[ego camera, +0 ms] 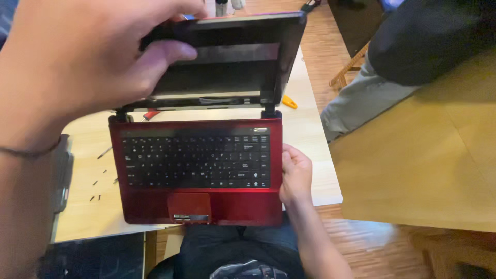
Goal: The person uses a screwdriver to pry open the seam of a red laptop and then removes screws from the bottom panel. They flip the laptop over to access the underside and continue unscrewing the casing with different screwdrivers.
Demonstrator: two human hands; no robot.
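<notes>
A pale wooden table (pixel 310 134) stands on a parquet floor (pixel 382 248), with another person's legs (pixel 356 98) at two o'clock. The red laptop (pixel 227 204) lies at centre. The left hand (pixel 93 62) grips the top edge of its screen lid (pixel 232 57); the right hand (pixel 295 175) clasps the base's edge at three o'clock. Forcing the lid could strain the hinges, and a nudge could scatter the small loose screws (pixel 98 188) at nine o'clock.

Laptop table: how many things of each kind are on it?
Red laptop: 1
Small dark screws, loose left of the laptop: about 5
Yellow tool, behind the lid: 1
Red-handled tool, mostly hidden: 1
Total: about 8

The left hand holds the lid; the right hand holds the laptop's right edge.
</notes>
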